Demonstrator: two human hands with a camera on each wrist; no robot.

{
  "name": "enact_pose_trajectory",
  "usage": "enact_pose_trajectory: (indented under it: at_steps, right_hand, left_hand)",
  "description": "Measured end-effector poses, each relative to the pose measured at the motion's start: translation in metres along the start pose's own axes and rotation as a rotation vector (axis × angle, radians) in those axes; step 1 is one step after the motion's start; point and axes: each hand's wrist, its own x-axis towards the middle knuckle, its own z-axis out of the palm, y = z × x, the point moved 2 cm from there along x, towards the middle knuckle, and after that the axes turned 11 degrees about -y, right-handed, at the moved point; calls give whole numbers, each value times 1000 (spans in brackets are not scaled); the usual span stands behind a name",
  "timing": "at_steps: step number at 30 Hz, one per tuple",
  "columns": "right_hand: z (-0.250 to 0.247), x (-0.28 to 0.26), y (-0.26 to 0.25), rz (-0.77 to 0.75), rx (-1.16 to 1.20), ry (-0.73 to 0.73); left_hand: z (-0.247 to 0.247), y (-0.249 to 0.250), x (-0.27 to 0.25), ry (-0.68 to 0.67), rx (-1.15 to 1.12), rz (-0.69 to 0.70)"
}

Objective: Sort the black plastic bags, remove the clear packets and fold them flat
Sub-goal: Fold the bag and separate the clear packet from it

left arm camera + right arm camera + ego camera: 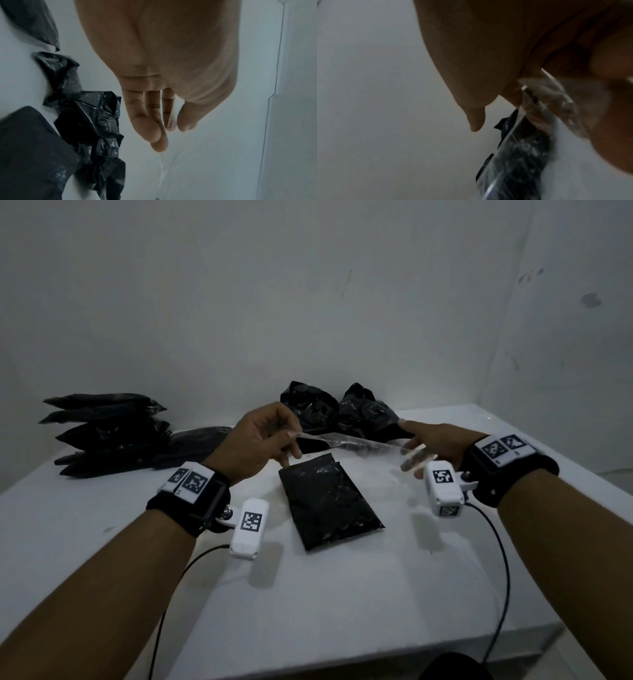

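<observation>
A clear packet (356, 444), thin glossy film that catches the light along its edges, is stretched in the air between both hands above a white table (342, 594). The left hand (255, 445) pinches one end between thumb and curled fingers, wrist turned so the knuckles face the camera. The right hand (435, 445) holds the other end with the index finger extended along the top and the lower fingers closing under the film.

Directly below lies a flat, rectangular black plastic bag (327, 503), its surface finely creased and shiny, one corner just beneath the left fingers. At the table's far left, a stack of folded black bags (106, 433) sits in neat flattened layers; behind the packet, crumpled black bags (339, 409) form two puffy, wrinkled heaps against the wall.

The left wrist view shows the fingers (150, 119) pressed close together with a faint strip of film trailing from the tips (barely visible against the white). The right wrist view, blurred, shows the film (544, 97) wrapped across the fingers, a detail the head view hides.
</observation>
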Motion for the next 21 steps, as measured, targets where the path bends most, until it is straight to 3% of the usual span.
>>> enact_pose_trajectory:
  at_steps: [4,8,10,12,14,16,21]
  right_hand:
    - [-8,4,-1,88,-287,39]
    - [-20,-8,-5,117,-396,109]
    - [-20,-12,-16,-111,-392,208]
    - [-9,-23,-36,-499,-450,279]
    - [11,-41,-58,-786,-503,227]
    - [31,-54,-73,-881,-617,110]
    - [55,-46,-78,-841,-741,-85]
  left_hand:
    - [3,9,10,-10,89,-21]
    - [1,19,17,32,116,-21]
    - [1,22,20,32,133,-38]
    - [3,23,23,36,143,-48]
    - [7,24,27,42,142,-63]
    - [11,24,30,31,148,-73]
    - [16,25,28,-5,115,-67]
